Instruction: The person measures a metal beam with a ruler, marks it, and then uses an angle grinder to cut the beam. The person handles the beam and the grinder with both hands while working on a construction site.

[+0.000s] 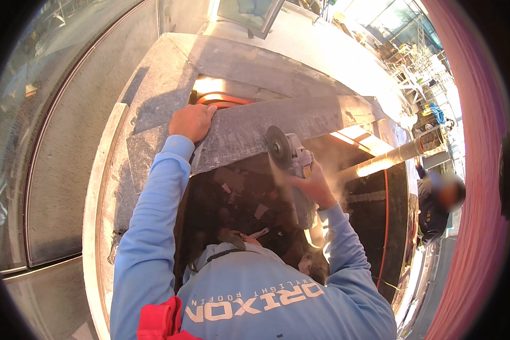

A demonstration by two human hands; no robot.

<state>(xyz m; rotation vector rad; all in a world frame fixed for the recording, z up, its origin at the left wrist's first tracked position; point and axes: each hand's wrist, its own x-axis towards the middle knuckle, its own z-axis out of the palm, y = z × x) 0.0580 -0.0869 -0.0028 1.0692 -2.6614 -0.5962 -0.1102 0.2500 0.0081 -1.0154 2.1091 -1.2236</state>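
Note:
My left hand (190,121) is closed over the left end of a long grey slab (235,131), which lies across the opening of a box-like frame. In my right hand (317,186) is an angle grinder (298,158) with a dark cutting disc, gripped by its body. The disc stands upright at the slab's near edge, right of its middle. Whether it touches the slab I cannot tell for certain. Pale dust (337,181) hangs around the grinder and beneath it.
Below the slab is a dark cavity with scraps (260,212) in it. Orange hoses (218,101) run behind the slab, and an orange cable (386,198) hangs at right. A round pipe (388,158) crosses there. Another person (433,212) is at far right, beside pink sheeting (476,170). Panels (68,158) stand left.

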